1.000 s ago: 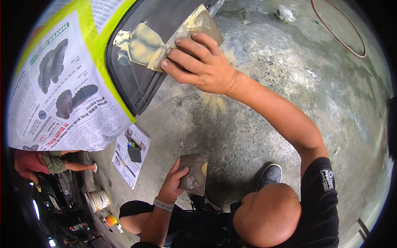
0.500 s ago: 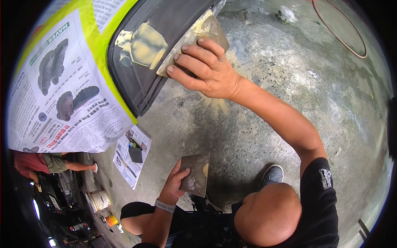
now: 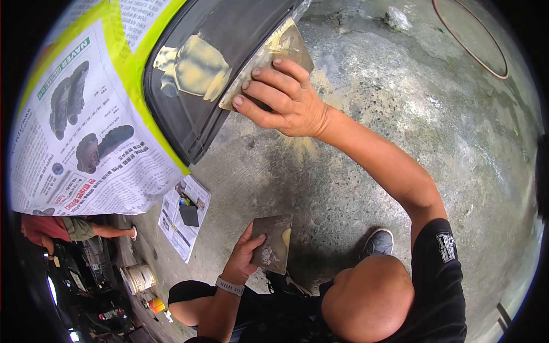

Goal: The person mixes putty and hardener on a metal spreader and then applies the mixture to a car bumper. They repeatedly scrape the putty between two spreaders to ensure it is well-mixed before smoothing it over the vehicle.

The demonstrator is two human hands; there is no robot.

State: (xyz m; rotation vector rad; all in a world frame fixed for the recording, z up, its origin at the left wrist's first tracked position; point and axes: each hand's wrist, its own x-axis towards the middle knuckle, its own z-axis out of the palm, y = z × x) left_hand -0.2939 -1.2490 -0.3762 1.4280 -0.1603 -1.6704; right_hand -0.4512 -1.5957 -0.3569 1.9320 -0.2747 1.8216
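Right hand (image 3: 289, 103) grips a flat spreader (image 3: 296, 48), fingers slightly apart across its face, thumb hidden. Spreader lies along the edge of a dark panel (image 3: 197, 123), just beside a cream patch (image 3: 201, 64); contact unclear. Left hand (image 3: 243, 255) pinches a smeared plate (image 3: 278, 243) between thumb and fingers, above concrete floor (image 3: 343, 188). Newspaper (image 3: 108, 171) hangs by yellow-green border (image 3: 135, 74).
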